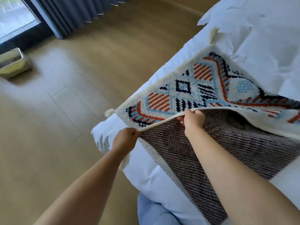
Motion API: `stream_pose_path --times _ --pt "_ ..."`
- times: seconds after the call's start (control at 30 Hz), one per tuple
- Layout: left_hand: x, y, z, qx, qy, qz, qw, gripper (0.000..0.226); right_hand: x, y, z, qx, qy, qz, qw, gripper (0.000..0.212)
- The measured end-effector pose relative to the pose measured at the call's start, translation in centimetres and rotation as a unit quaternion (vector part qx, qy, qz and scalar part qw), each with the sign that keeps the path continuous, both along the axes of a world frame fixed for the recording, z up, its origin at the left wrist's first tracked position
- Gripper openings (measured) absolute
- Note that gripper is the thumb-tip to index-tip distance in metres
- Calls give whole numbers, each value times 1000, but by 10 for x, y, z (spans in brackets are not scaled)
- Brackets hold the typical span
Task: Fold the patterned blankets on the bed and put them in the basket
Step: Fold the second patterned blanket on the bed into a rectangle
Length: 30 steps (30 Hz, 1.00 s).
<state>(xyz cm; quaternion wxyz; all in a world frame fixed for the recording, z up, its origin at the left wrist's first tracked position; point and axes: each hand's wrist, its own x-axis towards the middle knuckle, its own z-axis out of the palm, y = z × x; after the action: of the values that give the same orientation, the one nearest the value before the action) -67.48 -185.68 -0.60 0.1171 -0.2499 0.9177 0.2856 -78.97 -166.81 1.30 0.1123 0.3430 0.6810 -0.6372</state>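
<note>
My left hand [125,139] pinches cream hem of woven blanket with red, blue, navy diamond pattern [203,88]; my right hand [193,121] grips same hem further along. Patterned half lifted beyond both grips, dull brownish underside spread beneath right grip. Blanket lies on white bed [259,38]. Tassels at corners.

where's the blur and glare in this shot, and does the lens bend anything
Head view: the patterned blanket and both hands, left and right, are fairly sharp; the basket and floor at left are smeared; the window is blown out; the wide lens bows the floor's far edge.
</note>
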Motion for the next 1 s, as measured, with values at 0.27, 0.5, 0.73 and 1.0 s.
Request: stream_pose_path --times 0.27,0.5,0.73,1.0 --pt "-75 -135 -38 -118 -173 -88 974 27 -67 -126 -40 37 -11 133 990 21" --pt "-107 -203 -86 -130 -183 -149 963 28 -104 -196 -87 108 -19 165 980 30" --pt "-145 -218 -135 -40 -123 -233 964 38 -126 -229 -126 203 -41 67 976 32" --pt "-166 -253 -154 26 -177 -236 955 45 -135 -262 -151 241 -78 42 966 26"
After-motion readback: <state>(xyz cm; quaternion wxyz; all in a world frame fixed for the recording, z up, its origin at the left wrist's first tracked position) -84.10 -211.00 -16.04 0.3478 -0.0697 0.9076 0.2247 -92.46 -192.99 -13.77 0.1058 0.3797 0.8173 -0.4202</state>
